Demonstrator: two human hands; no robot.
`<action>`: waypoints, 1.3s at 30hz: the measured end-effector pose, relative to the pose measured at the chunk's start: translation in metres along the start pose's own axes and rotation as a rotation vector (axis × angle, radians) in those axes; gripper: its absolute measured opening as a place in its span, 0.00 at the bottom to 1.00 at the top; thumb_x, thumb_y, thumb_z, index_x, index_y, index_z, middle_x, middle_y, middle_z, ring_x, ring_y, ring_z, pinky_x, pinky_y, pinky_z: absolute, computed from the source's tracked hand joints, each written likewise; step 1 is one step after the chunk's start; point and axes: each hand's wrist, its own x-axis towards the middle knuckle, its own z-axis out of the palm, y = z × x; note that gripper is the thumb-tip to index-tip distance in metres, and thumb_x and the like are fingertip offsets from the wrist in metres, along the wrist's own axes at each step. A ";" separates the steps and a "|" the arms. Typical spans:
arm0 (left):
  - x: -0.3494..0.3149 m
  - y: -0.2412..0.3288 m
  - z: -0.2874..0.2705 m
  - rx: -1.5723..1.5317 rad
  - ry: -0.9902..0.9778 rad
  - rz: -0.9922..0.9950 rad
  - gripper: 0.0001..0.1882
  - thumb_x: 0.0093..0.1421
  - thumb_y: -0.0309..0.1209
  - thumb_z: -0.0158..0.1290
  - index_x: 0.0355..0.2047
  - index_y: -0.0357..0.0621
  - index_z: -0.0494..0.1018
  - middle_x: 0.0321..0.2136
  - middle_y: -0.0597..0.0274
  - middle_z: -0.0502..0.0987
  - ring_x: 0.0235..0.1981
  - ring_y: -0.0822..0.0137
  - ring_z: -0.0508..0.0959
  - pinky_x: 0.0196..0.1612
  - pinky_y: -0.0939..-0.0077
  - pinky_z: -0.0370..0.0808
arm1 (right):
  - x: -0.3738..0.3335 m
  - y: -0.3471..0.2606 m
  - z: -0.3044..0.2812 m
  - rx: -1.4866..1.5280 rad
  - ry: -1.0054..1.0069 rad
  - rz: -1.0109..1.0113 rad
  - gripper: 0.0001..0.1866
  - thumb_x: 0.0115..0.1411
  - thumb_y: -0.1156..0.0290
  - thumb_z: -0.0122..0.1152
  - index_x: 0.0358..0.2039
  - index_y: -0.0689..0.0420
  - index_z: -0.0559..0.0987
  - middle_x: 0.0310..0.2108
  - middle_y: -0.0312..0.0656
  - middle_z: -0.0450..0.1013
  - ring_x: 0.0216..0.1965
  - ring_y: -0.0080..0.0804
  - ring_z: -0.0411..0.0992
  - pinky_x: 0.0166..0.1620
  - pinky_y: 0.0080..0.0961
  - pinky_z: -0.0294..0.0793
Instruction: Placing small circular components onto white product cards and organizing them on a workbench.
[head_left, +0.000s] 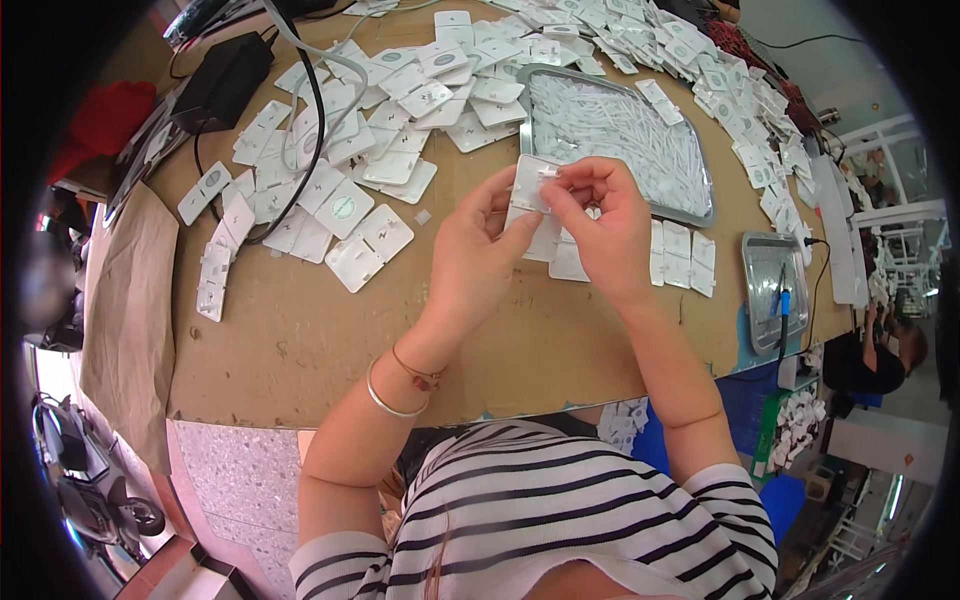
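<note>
A white plastic panel [530, 178] is held in front of me over the table, with my left hand [468, 255] closed on its left and lower edge. My right hand [612, 228] has its thumb and fingertips pinched at the panel's upper right part. Whatever small piece sits between those fingertips is too small and covered to name. Beneath and beside the right hand lies a row of white panels [676, 256], partly hidden by it. Just beyond the hands is a metal tray [708, 190] full of thin translucent white pieces [610, 125].
Heaps of white panels [345, 205] spread across the left and far side of the brown table [300, 350]. A black power box [222, 82] and looping cables stand at the far left. On the right, a smaller metal tray [762, 325] bears a blue-handled corded tool [785, 302].
</note>
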 end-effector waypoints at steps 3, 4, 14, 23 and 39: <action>0.000 -0.001 0.001 -0.016 0.002 -0.026 0.22 0.59 0.20 0.48 0.55 0.32 0.62 0.46 0.55 0.72 0.45 0.70 0.74 0.46 0.77 0.73 | -0.001 0.001 0.003 -0.049 0.045 -0.034 0.13 0.53 0.78 0.62 0.38 0.61 0.70 0.31 0.37 0.72 0.29 0.18 0.68 0.34 0.16 0.70; 0.001 -0.002 0.001 -0.001 0.005 -0.008 0.22 0.59 0.20 0.48 0.55 0.33 0.62 0.46 0.55 0.73 0.44 0.70 0.75 0.46 0.77 0.73 | 0.000 0.002 0.004 -0.049 0.042 -0.034 0.13 0.53 0.78 0.62 0.38 0.61 0.70 0.31 0.37 0.72 0.29 0.18 0.68 0.34 0.16 0.70; -0.003 -0.009 0.002 0.267 0.068 0.163 0.20 0.57 0.22 0.50 0.51 0.32 0.67 0.39 0.54 0.78 0.39 0.67 0.79 0.38 0.77 0.76 | -0.003 -0.004 0.006 -0.050 0.136 0.093 0.22 0.51 0.74 0.65 0.44 0.62 0.67 0.35 0.43 0.73 0.33 0.23 0.72 0.36 0.19 0.72; 0.012 0.005 -0.021 0.685 0.035 -0.226 0.13 0.55 0.33 0.56 0.35 0.33 0.74 0.25 0.53 0.79 0.24 0.65 0.78 0.27 0.74 0.73 | -0.001 0.011 -0.011 -0.326 -0.061 0.133 0.17 0.57 0.69 0.58 0.45 0.62 0.71 0.33 0.43 0.76 0.32 0.24 0.74 0.37 0.21 0.72; 0.139 -0.009 -0.049 1.774 0.007 0.824 0.05 0.53 0.27 0.47 0.25 0.43 0.73 0.29 0.55 0.73 0.30 0.56 0.75 0.30 0.63 0.72 | 0.070 0.040 -0.074 -0.600 0.160 0.119 0.13 0.57 0.67 0.58 0.42 0.59 0.75 0.29 0.41 0.77 0.30 0.26 0.74 0.36 0.21 0.71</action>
